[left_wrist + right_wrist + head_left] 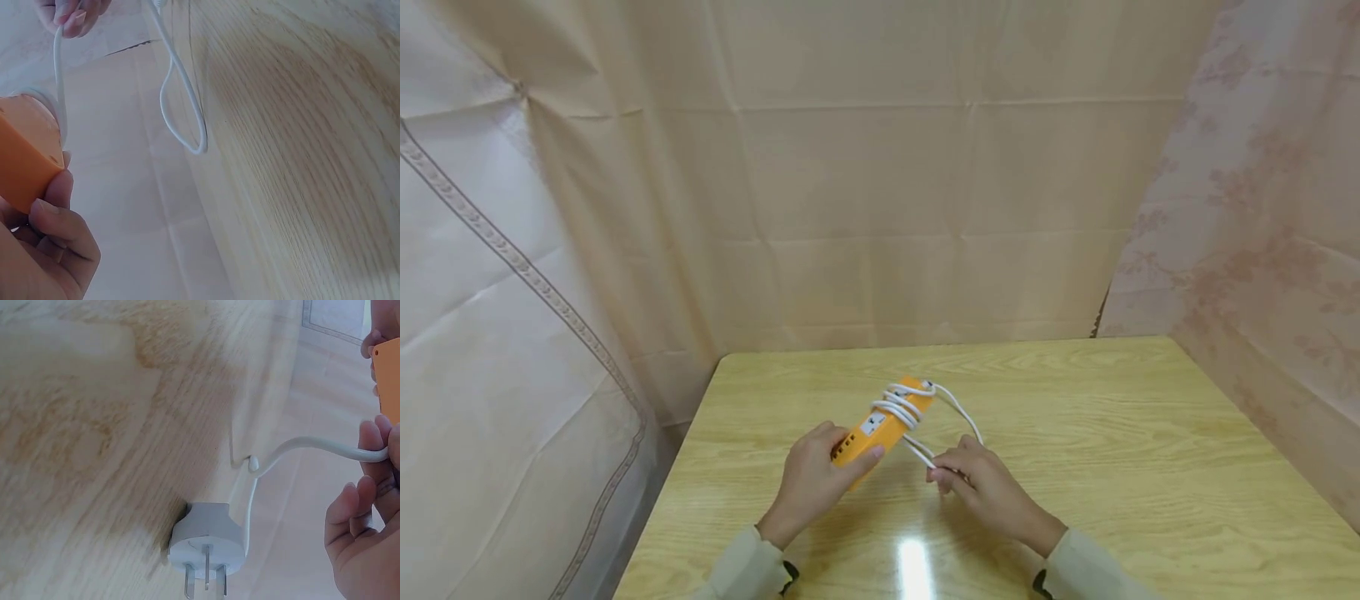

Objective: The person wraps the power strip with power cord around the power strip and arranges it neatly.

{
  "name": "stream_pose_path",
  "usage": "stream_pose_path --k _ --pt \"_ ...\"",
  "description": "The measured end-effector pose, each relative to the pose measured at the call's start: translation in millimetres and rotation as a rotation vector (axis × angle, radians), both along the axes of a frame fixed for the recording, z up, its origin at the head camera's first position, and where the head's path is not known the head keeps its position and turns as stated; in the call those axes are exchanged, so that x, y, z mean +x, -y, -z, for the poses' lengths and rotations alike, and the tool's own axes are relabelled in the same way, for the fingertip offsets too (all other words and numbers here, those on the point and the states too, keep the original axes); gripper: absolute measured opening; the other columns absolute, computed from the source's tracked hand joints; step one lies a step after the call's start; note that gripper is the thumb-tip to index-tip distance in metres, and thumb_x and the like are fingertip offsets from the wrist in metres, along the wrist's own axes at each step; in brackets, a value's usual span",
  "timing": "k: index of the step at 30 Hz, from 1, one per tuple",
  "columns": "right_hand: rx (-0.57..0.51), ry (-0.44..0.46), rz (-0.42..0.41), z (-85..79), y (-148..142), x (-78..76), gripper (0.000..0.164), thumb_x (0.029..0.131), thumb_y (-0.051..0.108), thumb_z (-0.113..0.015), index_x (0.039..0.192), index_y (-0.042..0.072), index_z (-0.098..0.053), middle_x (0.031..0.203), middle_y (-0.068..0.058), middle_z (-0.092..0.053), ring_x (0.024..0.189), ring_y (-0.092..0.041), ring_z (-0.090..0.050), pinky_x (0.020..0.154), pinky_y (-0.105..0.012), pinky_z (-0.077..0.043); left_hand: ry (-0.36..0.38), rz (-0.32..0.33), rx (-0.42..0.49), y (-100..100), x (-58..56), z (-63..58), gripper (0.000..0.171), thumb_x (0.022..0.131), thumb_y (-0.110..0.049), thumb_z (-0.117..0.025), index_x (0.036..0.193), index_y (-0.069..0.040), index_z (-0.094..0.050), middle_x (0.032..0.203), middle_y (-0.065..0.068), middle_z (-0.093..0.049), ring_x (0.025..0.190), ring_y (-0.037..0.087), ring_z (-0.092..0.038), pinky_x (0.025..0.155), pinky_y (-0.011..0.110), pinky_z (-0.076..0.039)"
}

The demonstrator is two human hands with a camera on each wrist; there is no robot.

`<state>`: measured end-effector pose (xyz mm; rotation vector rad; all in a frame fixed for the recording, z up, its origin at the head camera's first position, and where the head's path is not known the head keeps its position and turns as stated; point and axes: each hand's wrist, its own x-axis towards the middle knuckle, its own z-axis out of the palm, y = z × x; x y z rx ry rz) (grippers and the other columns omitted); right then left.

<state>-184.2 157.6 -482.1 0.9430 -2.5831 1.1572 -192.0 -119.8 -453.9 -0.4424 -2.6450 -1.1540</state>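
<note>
Closest to left-wrist camera: left hand, fingers curled round oblong orange plastic power strip, six o'clock in head view. Thin white cord coils about strip's far end. Right hand, strip's four o'clock, pinches cord. White three-pin plug nearby. Yellow wood-grain tabletop below.

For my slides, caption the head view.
Left hand gripping an orange power strip wound with white cord, right hand pinching the cord over a table.

The yellowish wood-grain table, rounded at its far-left corner, shows a glare toward its near edge; whether the pale three-pin plug touches it is unclear.
</note>
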Motion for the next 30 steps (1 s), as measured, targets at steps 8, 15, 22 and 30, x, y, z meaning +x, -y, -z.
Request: stream_pose_path --k 8,15,22,30 --pt "0.028 -0.053 0.020 0.1 0 -1.0 0.014 0.101 0.028 -0.065 0.089 0.032 -0.070 0.075 0.017 -0.059 0.071 -0.003 -0.041 0.062 -0.023 -0.041 -0.009 -0.015 -0.032 -1 -0.9 0.2 0.053 0.087 -0.062 -0.073 0.095 -0.009 -0.075 0.073 -0.008 -0.051 0.058 0.008 -0.045 0.049 0.024 -0.038" --pt "0.058 -0.089 0.027 -3.7 -1 0.0 0.013 0.101 0.028 -0.065 0.092 0.032 -0.072 0.074 0.023 -0.057 0.071 -0.001 -0.039 0.061 -0.021 -0.039 -0.039 -0.039 -0.089 -3 -1.0 -0.7 0.058 0.088 -0.065 -0.071 0.097 -0.008 -0.075 0.073 -0.008 -0.050 0.057 0.007 -0.044 0.048 0.024 -0.037" --pt "0.098 -0.115 0.017 -7.9 -1 0.9 0.013 0.102 0.029 -0.065 0.094 0.027 -0.076 0.083 0.026 -0.061 0.072 -0.001 -0.038 0.061 -0.020 -0.039 -0.069 -0.056 -0.138 -4 0.3 -0.5 0.058 0.087 -0.065 -0.071 0.096 -0.008 -0.076 0.073 -0.009 -0.050 0.055 0.006 -0.043 0.048 0.024 -0.037" --pt "0.119 -0.178 -0.001 -13.3 0 1.9 0.010 0.100 0.025 -0.069 0.093 0.026 -0.075 0.081 0.023 -0.062 0.073 -0.001 -0.038 0.064 -0.021 -0.038 -0.039 -0.078 -0.185 -4 1.8 -1.2 0.056 0.087 -0.067 -0.070 0.089 -0.011 -0.073 0.071 -0.009 -0.049 0.056 0.007 -0.042 0.049 0.025 -0.036"
